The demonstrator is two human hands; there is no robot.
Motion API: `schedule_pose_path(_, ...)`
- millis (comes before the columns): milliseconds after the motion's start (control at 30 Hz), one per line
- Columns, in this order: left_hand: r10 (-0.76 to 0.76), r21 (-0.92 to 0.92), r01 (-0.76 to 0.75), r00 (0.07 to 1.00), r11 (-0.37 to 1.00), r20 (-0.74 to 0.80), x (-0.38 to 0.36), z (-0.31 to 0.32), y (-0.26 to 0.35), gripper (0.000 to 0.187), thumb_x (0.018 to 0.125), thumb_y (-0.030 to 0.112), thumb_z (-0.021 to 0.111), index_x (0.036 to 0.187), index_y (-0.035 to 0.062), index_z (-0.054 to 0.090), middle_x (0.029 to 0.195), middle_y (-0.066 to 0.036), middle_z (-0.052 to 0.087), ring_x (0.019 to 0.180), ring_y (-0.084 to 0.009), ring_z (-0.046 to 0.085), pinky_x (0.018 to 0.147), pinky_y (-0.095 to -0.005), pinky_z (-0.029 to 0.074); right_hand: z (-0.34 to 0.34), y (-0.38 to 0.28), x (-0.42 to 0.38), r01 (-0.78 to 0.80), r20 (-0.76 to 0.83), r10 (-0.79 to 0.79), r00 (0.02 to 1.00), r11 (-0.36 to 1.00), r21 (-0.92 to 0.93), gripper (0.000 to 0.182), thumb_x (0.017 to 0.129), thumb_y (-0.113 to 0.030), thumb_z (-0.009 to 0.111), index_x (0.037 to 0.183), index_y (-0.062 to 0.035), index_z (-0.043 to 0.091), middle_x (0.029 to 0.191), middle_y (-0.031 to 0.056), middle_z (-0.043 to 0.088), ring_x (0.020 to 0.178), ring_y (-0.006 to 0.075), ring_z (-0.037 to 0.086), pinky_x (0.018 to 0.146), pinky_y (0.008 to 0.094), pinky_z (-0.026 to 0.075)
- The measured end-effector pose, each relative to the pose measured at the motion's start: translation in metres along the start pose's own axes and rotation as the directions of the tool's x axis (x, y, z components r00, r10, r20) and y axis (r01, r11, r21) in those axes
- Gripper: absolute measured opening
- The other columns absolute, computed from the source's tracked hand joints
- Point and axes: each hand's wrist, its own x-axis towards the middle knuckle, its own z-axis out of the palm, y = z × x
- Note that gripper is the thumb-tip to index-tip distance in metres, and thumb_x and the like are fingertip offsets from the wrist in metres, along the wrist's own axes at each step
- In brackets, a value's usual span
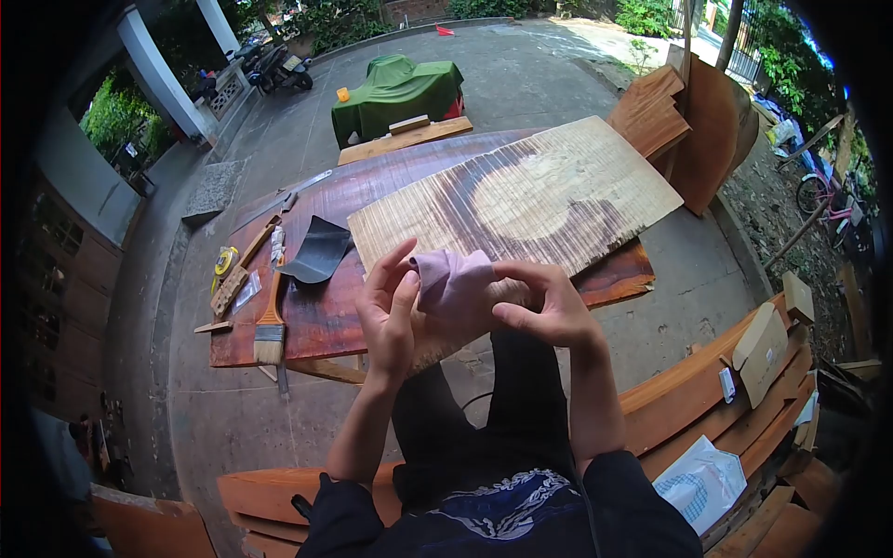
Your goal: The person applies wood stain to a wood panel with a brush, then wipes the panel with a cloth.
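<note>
Cloth (453, 279) is sitting between both hands, over the near edge of the pale board (549, 186). Clock below is centered on the cloth, 12 pointing away from the wearer. Left hand (386, 316) is half-curling at 9, thumb and fingers bunching by the cloth edge. Right hand (553, 307) is half-opening at 3, index reaching the cloth, thumb spreading below. Can't tell how firmly either is pinching. Board is lying angled on the reddish slab (321, 321). Black sheet (318, 249) is resting at 9, tape measure (225, 262) farther out at 9, wide brush (270, 330) between 8 and 9. Upright brown slabs (712, 126) are standing at 2; long planks (651, 395) are lying at 4.
</note>
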Motion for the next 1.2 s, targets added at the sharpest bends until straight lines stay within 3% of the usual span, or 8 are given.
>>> schedule_pose_path(133,0.162,0.186,-0.174,0.984,0.967,0.076,0.001,0.001,0.01,0.045,0.101,0.012,0.065,0.144,-0.0033,0.064,0.121,-0.017,0.074,0.113,-0.0211,0.07,0.101,-0.0342,0.053,0.0,0.004,0.004,0.197,0.038,-0.194,0.98,0.943,-0.268,0.046,0.09,-0.016,0.083,0.126,0.0096,0.071,0.121,0.0188,0.076,0.116,0.0224,0.07,0.102,0.0368,0.054)
schedule_pose_path(267,0.214,0.399,-0.291,0.95,0.869,0.226,0.007,-0.002,0.015,0.049,0.096,0.015,0.072,0.141,-0.0033,0.066,0.121,-0.022,0.076,0.114,-0.0272,0.073,0.103,-0.0385,0.054,0.011,-0.002,-0.003,0.009,-0.015,-0.01,1.0,0.998,-0.07,0.053,0.092,-0.017,0.083,0.133,0.0128,0.067,0.129,0.0231,0.074,0.125,0.0246,0.067,0.109,0.0372,0.05)
schedule_pose_path(433,0.301,0.506,-0.389,0.921,0.77,0.249,0.004,0.001,0.019,0.053,0.09,0.012,0.077,0.141,-0.0016,0.066,0.121,-0.021,0.075,0.118,-0.0332,0.072,0.106,-0.0437,0.053,0.026,0.004,-0.002,0.006,0.028,-0.007,1.0,1.0,0.028,0.073,0.098,-0.03,0.081,0.146,0.0166,0.054,0.143,0.0281,0.064,0.138,0.0311,0.06,0.117,0.0405,0.045)
schedule_pose_path(567,0.42,0.593,-0.51,0.858,0.623,0.295,0.011,0.005,0.029,0.048,0.084,0.013,0.084,0.128,-0.0011,0.067,0.136,-0.026,0.066,0.131,-0.0415,0.064,0.111,-0.0493,0.05,0.032,0.019,-0.002,0.11,-0.041,-0.105,0.994,0.981,0.159,0.087,0.102,-0.048,0.073,0.155,0.0156,0.044,0.157,0.0312,0.051,0.15,0.0343,0.048,0.125,0.0439,0.036)
schedule_pose_path(767,0.457,0.658,-0.568,0.814,0.495,0.358,0.016,0.012,0.023,0.034,0.08,0.019,0.086,0.097,-0.0006,0.065,0.146,-0.032,0.055,0.137,-0.0495,0.055,0.113,-0.0546,0.045,0.04,0.008,0.005,0.187,0.083,-0.18,0.98,0.978,-0.09,0.097,0.104,-0.057,0.066,0.162,0.0137,0.033,0.164,0.0334,0.042,0.158,0.0418,0.036,0.129,0.0478,0.027)
schedule_pose_path(900,0.395,0.655,-0.474,0.875,0.589,0.279,0.015,0.017,0.025,0.031,0.076,0.017,0.082,0.094,-0.001,0.064,0.142,-0.032,0.058,0.133,-0.048,0.058,0.112,-0.0551,0.045,0.06,0.008,0.006,0.209,0.038,-0.207,0.978,0.977,-0.05,0.097,0.103,-0.055,0.068,0.163,0.0129,0.032,0.166,0.0335,0.04,0.159,0.0421,0.033,0.13,0.0486,0.025)
schedule_pose_path(1033,0.477,0.609,-0.568,0.815,0.553,0.328,0.025,0.012,0.022,0.031,0.076,0.015,0.081,0.097,-0.0014,0.066,0.14,-0.027,0.061,0.126,-0.0454,0.063,0.107,-0.0532,0.05,0.064,-0.002,0.009,0.244,0.075,-0.237,0.969,0.965,-0.095,0.103,0.104,-0.051,0.068,0.168,0.0101,0.016,0.17,0.0321,0.031,0.162,0.0402,0.028,0.131,0.0475,0.024)
schedule_pose_path(1200,0.424,0.569,-0.517,0.854,0.64,0.3,0.029,0.008,0.019,0.029,0.079,0.013,0.079,0.101,0.0002,0.066,0.142,-0.026,0.06,0.121,-0.0458,0.065,0.104,-0.0526,0.052,0.074,-0.011,0.013,0.26,0.056,-0.264,0.963,0.963,0.067,0.097,0.107,-0.048,0.064,0.169,0.0084,0.014,0.17,0.0303,0.032,0.162,0.0371,0.029,0.131,0.0463,0.024)
